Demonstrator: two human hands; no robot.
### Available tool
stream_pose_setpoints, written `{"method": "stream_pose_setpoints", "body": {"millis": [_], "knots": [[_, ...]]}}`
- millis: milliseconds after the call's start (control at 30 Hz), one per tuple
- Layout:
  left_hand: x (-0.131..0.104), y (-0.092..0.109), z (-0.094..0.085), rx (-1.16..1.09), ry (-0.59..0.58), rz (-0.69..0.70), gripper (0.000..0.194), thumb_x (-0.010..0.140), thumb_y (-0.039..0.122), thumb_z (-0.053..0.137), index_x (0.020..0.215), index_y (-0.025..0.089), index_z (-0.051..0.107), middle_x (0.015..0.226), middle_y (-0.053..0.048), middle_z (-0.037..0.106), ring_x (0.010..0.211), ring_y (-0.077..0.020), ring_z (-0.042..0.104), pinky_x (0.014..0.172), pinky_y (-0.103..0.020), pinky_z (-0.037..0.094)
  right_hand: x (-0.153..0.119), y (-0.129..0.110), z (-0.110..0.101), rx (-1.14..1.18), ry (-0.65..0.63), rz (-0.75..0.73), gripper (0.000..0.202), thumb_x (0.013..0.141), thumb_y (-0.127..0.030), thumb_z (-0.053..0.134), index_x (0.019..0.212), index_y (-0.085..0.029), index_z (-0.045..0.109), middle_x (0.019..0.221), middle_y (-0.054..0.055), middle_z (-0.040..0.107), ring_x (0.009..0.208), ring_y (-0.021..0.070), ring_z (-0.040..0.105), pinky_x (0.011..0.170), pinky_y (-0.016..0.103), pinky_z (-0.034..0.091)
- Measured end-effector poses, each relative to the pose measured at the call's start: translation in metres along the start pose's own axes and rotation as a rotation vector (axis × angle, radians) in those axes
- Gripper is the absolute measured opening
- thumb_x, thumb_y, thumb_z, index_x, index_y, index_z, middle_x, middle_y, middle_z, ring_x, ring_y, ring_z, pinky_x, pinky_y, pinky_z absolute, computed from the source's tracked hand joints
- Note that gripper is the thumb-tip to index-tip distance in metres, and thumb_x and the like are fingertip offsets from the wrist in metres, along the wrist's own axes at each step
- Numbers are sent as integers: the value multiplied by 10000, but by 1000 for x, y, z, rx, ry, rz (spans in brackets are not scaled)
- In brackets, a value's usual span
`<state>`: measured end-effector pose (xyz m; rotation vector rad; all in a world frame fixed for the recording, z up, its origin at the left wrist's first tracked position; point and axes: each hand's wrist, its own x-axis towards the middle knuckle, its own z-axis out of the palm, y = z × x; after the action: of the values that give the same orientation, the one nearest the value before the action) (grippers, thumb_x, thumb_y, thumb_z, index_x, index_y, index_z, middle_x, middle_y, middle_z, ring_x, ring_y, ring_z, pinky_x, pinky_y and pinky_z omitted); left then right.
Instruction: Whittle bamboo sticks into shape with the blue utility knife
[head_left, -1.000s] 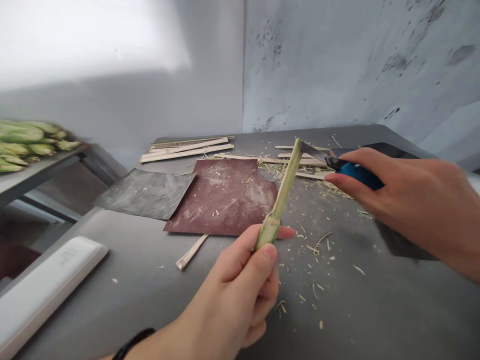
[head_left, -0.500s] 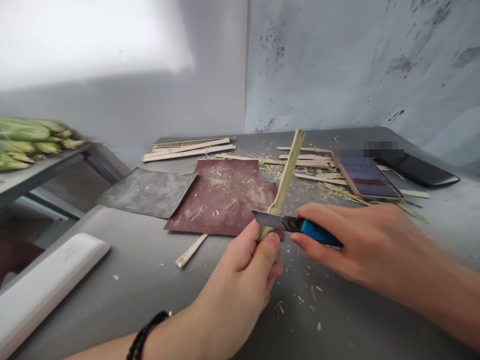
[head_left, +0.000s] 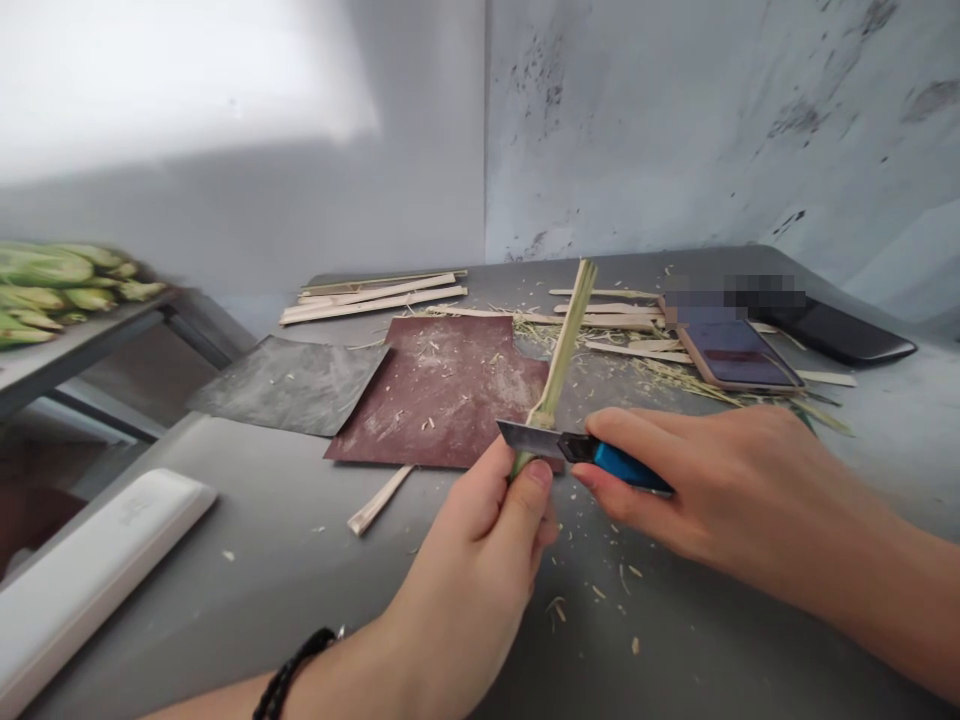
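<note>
Green strip [head_left: 564,345] is pinched between thumb and fingers of the left hand [head_left: 484,545], tilted up over the middle of the worktop [head_left: 675,650]. Right hand [head_left: 705,480] has its fingers closed round a blue-handled knife [head_left: 628,468], blade across the strip right above the left thumb, can't tell if it's biting in. Behind that, maroon sheet [head_left: 442,390], then pale slats [head_left: 375,304] along the far edge; phone [head_left: 739,355] near the far right corner.

Bright glare whitens the left wall [head_left: 247,140] above soft shadow.
</note>
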<state>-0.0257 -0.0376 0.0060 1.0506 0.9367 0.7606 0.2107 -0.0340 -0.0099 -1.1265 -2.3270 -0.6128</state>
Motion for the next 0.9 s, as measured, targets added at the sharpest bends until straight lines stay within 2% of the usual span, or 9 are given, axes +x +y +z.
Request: {"method": "stream_pose_setpoints", "body": {"millis": [300,500,733,900], "knots": [[-1,3,-4,-48,-61,-107,434,1130,466,745,871,292,444,641,161,399,500,-57,172,403,-136,210,-4,6,5,-47,3,22,513,1315,-525,396,1027,-248,718,670,-35,721,429,162,609,467,336,250],[-1,3,-5,-46,-76,-117,451,1110,494,763,876,298,431,626,168,386,488,-56,151,399,-134,208,-1,6,5,-36,6,15,483,1320,-501,396,1007,-263,676,668,-55,701,456,156,640,475,331,271],[0,3,0,-15,-57,3,212,1149,387,663,986,275,587,648,143,407,488,-79,192,377,-204,155,-1,1,3,-6,-8,-1,439,1311,-495,410,1002,-276,631,651,-76,653,443,148,583,496,341,239],[-2,5,1,14,-23,-23,266,1162,397,658,946,277,560,640,142,396,504,-77,211,405,-187,189,-2,-1,2,-23,-18,29,433,1294,-504,446,993,-268,649,652,-57,676,435,154,556,513,336,205]]}}
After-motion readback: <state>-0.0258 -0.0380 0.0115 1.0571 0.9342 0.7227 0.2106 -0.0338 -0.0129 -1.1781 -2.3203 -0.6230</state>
